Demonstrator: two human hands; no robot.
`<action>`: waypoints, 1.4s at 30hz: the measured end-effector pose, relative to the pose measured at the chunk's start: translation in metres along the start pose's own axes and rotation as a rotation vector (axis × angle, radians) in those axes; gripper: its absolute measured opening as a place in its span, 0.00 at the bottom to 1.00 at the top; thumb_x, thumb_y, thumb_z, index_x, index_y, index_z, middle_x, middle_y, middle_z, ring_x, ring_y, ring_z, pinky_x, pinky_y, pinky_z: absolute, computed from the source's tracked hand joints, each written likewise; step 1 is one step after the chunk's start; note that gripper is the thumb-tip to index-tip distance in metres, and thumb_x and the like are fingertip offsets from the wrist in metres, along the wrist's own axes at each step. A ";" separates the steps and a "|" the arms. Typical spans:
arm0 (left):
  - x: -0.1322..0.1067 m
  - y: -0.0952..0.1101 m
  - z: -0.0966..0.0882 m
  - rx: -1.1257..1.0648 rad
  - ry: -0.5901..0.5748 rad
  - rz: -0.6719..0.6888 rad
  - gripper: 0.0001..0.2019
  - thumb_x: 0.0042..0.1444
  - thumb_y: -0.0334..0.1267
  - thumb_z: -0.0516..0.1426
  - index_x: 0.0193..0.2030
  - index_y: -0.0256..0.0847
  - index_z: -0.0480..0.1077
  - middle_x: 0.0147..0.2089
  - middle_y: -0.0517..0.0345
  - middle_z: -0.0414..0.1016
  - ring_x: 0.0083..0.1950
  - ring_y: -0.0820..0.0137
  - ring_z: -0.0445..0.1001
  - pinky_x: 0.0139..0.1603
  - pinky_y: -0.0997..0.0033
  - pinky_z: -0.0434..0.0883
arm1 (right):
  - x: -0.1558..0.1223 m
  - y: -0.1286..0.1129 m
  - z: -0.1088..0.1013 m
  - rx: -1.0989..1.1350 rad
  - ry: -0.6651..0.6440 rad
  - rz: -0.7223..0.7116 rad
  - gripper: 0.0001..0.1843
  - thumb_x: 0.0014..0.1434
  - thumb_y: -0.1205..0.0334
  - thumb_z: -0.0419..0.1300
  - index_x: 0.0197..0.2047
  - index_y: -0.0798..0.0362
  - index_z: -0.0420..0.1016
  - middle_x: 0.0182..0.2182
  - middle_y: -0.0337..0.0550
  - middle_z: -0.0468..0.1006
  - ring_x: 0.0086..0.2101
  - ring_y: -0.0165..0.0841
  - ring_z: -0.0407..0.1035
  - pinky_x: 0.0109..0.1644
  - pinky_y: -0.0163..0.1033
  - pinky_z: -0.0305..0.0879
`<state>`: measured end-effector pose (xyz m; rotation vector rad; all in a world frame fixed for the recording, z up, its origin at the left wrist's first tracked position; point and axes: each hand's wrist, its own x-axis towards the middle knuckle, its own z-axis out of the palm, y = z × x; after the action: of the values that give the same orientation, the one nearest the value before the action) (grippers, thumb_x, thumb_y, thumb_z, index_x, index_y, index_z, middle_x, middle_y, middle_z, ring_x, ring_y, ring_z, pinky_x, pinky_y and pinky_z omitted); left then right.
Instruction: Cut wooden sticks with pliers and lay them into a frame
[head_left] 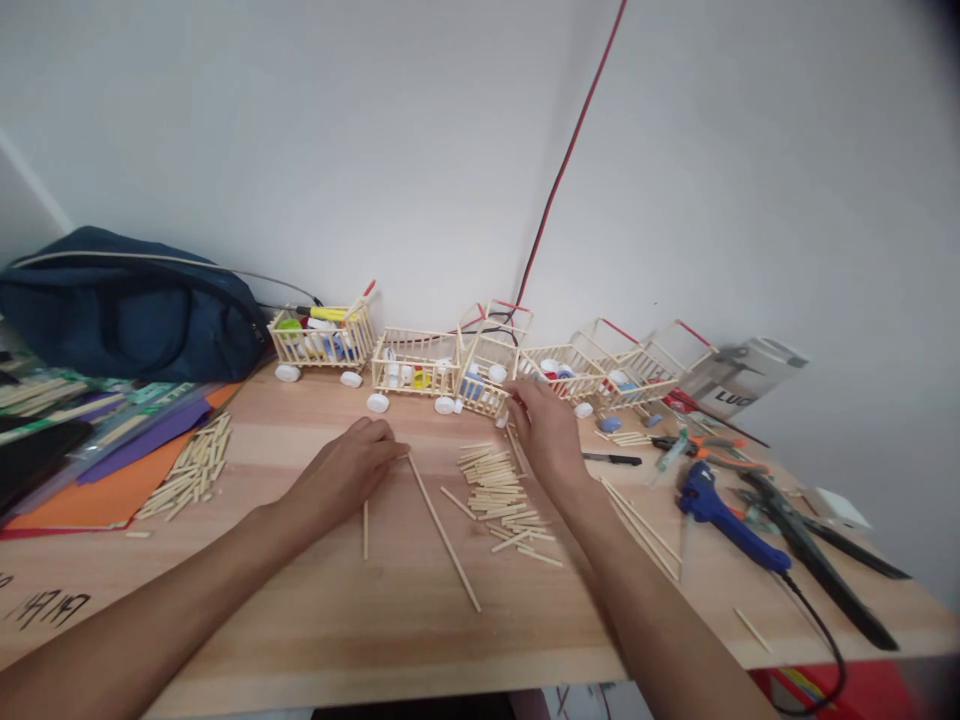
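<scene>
My left hand (361,458) is closed over the wooden table, its fingertips pinched at the upper end of a long wooden stick (444,532). A shorter stick (366,530) sticks out below that hand. My right hand (546,428) reaches to the row of small stick-built carts, fingers bent together beside the front of one cart (484,398). Another stick (516,450) lies just under those fingers; what they grip, if anything, is hidden. Between my arms lies a pile of short cut sticks (496,485).
More stick carts stand along the wall, such as one with yellow and blue bits (322,350). At right lie a blue glue gun (731,520), orange-handled pliers (720,452), a black pen (613,459) and long sticks (641,528). At left are a blue bag (135,305) and cut sticks (191,468).
</scene>
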<state>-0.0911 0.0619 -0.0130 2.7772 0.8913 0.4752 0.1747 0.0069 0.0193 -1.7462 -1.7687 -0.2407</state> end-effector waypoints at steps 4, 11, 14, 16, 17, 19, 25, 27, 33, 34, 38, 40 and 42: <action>-0.001 -0.002 0.003 -0.006 0.034 0.018 0.15 0.65 0.33 0.47 0.48 0.40 0.75 0.41 0.50 0.72 0.45 0.65 0.67 0.47 0.64 0.66 | -0.003 -0.004 0.003 0.003 0.010 -0.008 0.12 0.64 0.66 0.51 0.44 0.54 0.75 0.39 0.50 0.76 0.40 0.38 0.69 0.45 0.41 0.62; -0.001 -0.004 0.006 -0.018 0.051 0.023 0.15 0.66 0.36 0.47 0.49 0.39 0.74 0.43 0.50 0.72 0.46 0.65 0.67 0.47 0.65 0.67 | -0.003 -0.011 0.009 0.050 -0.001 -0.007 0.12 0.65 0.66 0.51 0.46 0.54 0.74 0.39 0.49 0.76 0.42 0.37 0.69 0.47 0.40 0.62; -0.001 -0.006 0.007 -0.002 0.072 0.043 0.15 0.66 0.36 0.48 0.50 0.40 0.73 0.44 0.50 0.72 0.47 0.65 0.67 0.48 0.65 0.67 | -0.006 -0.017 0.009 0.060 0.000 -0.012 0.13 0.65 0.67 0.50 0.47 0.55 0.74 0.39 0.50 0.77 0.42 0.37 0.70 0.47 0.40 0.62; -0.001 -0.006 0.008 0.007 0.089 0.051 0.15 0.66 0.36 0.48 0.50 0.40 0.74 0.44 0.50 0.72 0.48 0.65 0.68 0.49 0.65 0.67 | -0.010 -0.020 0.008 0.070 0.005 -0.014 0.13 0.66 0.68 0.49 0.47 0.55 0.74 0.39 0.50 0.77 0.43 0.37 0.70 0.48 0.40 0.62; -0.001 -0.006 0.008 0.008 0.094 0.053 0.15 0.66 0.37 0.48 0.50 0.40 0.74 0.44 0.50 0.72 0.48 0.65 0.68 0.49 0.65 0.67 | -0.012 -0.021 0.007 0.076 0.010 -0.016 0.14 0.66 0.69 0.49 0.47 0.55 0.74 0.39 0.50 0.77 0.44 0.37 0.70 0.48 0.40 0.62; -0.001 -0.005 0.007 0.013 0.102 0.051 0.15 0.66 0.37 0.48 0.49 0.40 0.74 0.44 0.50 0.72 0.48 0.65 0.68 0.49 0.66 0.68 | -0.016 -0.023 0.006 0.085 0.013 -0.024 0.14 0.66 0.69 0.49 0.48 0.55 0.74 0.40 0.49 0.78 0.44 0.37 0.70 0.49 0.40 0.62; 0.001 -0.004 0.007 0.035 0.120 0.055 0.16 0.65 0.42 0.49 0.49 0.40 0.74 0.46 0.50 0.74 0.49 0.64 0.70 0.52 0.63 0.69 | -0.024 -0.030 0.003 0.102 -0.026 -0.028 0.15 0.67 0.67 0.47 0.49 0.55 0.74 0.41 0.50 0.79 0.46 0.37 0.71 0.52 0.42 0.63; 0.002 -0.003 0.006 0.044 0.129 0.052 0.16 0.65 0.43 0.49 0.49 0.40 0.74 0.46 0.49 0.74 0.49 0.64 0.70 0.52 0.63 0.69 | -0.026 -0.034 0.002 0.121 -0.046 -0.043 0.16 0.67 0.67 0.47 0.49 0.55 0.74 0.42 0.50 0.79 0.47 0.37 0.71 0.53 0.43 0.63; 0.004 0.001 0.004 0.078 0.120 0.049 0.17 0.65 0.43 0.48 0.48 0.39 0.74 0.45 0.49 0.74 0.49 0.64 0.70 0.52 0.64 0.68 | -0.032 -0.043 0.004 0.175 -0.091 -0.071 0.16 0.66 0.68 0.48 0.52 0.56 0.73 0.49 0.51 0.78 0.49 0.38 0.71 0.55 0.45 0.64; 0.004 0.001 0.004 0.082 0.116 0.049 0.17 0.65 0.43 0.48 0.49 0.39 0.74 0.45 0.49 0.74 0.49 0.64 0.70 0.52 0.64 0.68 | -0.033 -0.044 0.004 0.176 -0.092 -0.074 0.16 0.66 0.68 0.49 0.52 0.56 0.73 0.50 0.51 0.77 0.50 0.39 0.70 0.55 0.46 0.64; 0.004 0.004 0.003 0.097 0.114 0.039 0.17 0.65 0.44 0.48 0.49 0.41 0.74 0.45 0.50 0.75 0.49 0.64 0.70 0.52 0.62 0.68 | -0.035 -0.044 0.007 0.192 -0.085 -0.092 0.16 0.65 0.68 0.50 0.53 0.56 0.72 0.51 0.52 0.76 0.52 0.39 0.69 0.56 0.46 0.64; 0.005 0.006 0.002 0.103 0.118 0.034 0.17 0.65 0.45 0.48 0.48 0.41 0.75 0.44 0.50 0.75 0.48 0.64 0.71 0.51 0.61 0.69 | -0.036 -0.044 0.008 0.199 -0.082 -0.104 0.16 0.65 0.68 0.50 0.53 0.56 0.71 0.51 0.52 0.76 0.54 0.39 0.68 0.56 0.47 0.64; 0.005 0.007 0.002 0.107 0.121 0.031 0.18 0.65 0.46 0.48 0.48 0.41 0.75 0.44 0.50 0.75 0.48 0.64 0.71 0.51 0.61 0.70 | -0.036 -0.043 0.008 0.208 -0.079 -0.116 0.16 0.65 0.68 0.50 0.53 0.55 0.71 0.52 0.53 0.75 0.54 0.39 0.67 0.56 0.47 0.64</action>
<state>-0.0830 0.0588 -0.0120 2.8893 0.9260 0.6241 0.1282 -0.0232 0.0061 -1.5273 -1.8813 -0.0339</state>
